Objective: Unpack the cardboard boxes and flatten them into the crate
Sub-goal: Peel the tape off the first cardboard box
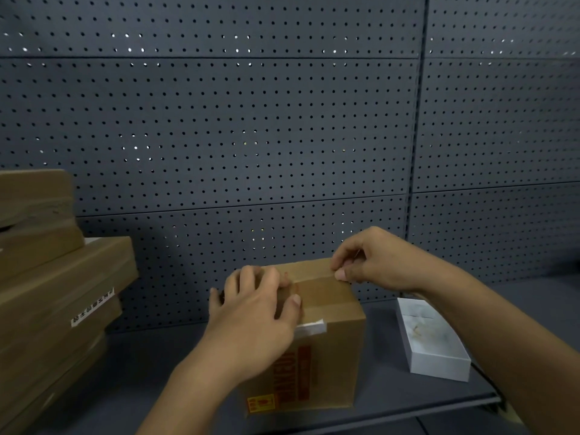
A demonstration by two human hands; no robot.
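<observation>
A dark grey pegboard wall (251,120) fills the view, built of wide panels with horizontal seams and split by one vertical post (416,136) to the right. Dim light glints through some of its holes. Below runs a dark grey shelf (141,372), matte and shadowed.

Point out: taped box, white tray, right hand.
taped box (332,350), head view, front face.
white tray (439,368), head view, near wall.
right hand (373,262), head view, back of hand, pinching tape at the top edge.
</observation>
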